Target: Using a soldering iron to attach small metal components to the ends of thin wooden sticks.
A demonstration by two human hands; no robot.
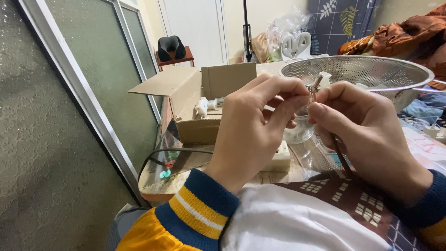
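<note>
- The left hand [260, 125] and the right hand [367, 130] meet at the centre of the frame, fingertips almost touching, in front of the metal colander [385, 76] at the upper right.
- Between them sits a small thin metal piece [317, 84]; its tip pokes up just above the fingertips. It is too small to tell exactly what it is.
- Left grip: thumb and forefinger pressed together, pinching the small piece from the left side.
- Right grip: thumb and forefinger closed on the same piece from the right; a thin dark stick or wire [343, 160] runs down past the right palm toward the lower right.
- The piece's long axis looks near upright, leaning slightly to the right, with its free end pointing up toward the colander rim.
- Judged from the pose, the step in hand is a fine fitting or adjusting of the piece between both pinches; any further move would call for steady fingertips and a light, precise turn or push, as the part is tiny and could slip.
- Behind the hands, an open cardboard box [195, 100] holding white plug-like parts [202, 107] stands on the desk [186, 179], left of centre.
</note>
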